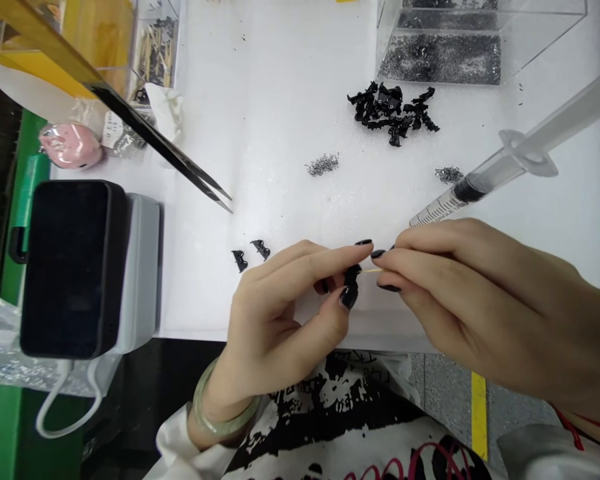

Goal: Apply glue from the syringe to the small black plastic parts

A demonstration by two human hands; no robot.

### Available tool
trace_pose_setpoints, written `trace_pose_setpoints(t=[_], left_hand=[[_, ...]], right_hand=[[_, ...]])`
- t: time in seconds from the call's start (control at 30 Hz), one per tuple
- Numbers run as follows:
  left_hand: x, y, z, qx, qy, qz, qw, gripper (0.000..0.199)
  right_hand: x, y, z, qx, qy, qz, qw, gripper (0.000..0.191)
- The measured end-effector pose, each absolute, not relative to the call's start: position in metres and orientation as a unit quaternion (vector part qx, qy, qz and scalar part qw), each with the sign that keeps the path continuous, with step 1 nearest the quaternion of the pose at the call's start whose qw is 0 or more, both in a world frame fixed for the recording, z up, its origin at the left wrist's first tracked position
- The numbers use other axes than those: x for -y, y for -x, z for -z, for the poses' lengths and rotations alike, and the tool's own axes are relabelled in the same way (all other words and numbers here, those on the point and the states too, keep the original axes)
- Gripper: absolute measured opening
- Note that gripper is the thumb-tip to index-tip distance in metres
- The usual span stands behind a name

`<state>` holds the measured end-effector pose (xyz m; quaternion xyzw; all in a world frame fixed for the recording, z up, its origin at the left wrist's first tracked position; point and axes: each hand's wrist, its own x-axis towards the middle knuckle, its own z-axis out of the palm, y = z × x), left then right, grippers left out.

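Observation:
Between the thumb and fingers of my left hand (pixel 290 313) is a small black part (pixel 352 275), mostly covered by the fingertips. My right hand (pixel 480 300) pinches a thin yellowish stick (pixel 371 270) whose tip meets that part. Two small black pieces (pixel 239 260) (pixel 261 249) lie on the white surface just left of my left hand. Farther back is a heap of similar black parts (pixel 393 107). Two small piles of tiny metal bits (pixel 323 165) (pixel 449 175) lie nearer. A syringe (pixel 473 187) reaches in from the right, its lower end close behind my right hand.
Tweezers (pixel 180 160) slant in from the upper left. A black phone-like device (pixel 73 267) rests on a white block at the left, near a pink object (pixel 73 145) and a tray of sticks (pixel 155 53). A clear box (pixel 440 57) stands at the back right.

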<state>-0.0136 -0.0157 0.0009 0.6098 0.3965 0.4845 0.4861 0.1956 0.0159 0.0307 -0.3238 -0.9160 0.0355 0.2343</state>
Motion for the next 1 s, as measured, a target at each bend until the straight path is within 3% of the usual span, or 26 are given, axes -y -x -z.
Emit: trace_pose_setpoints(t=[0.7, 0.83, 1.0], left_hand=[[0.0138, 0.0148, -0.0003, -0.372, -0.626, -0.485, 0.484, 0.051], [0.0147, 0.0153, 0.0000, -0.380, -0.622, -0.480, 0.489, 0.051], [0.0148, 0.0149, 0.0001, -0.374, -0.615, -0.487, 0.494, 0.052]], right_hand=[[-0.0158, -0.1964, -0.0306, 0.909, 0.313, -0.034, 0.272, 0.008], [-0.0154, -0.1956, -0.0303, 0.906, 0.328, -0.022, 0.266, 0.015], [-0.0159, -0.1947, -0.0279, 0.913, 0.315, -0.026, 0.259, 0.008]])
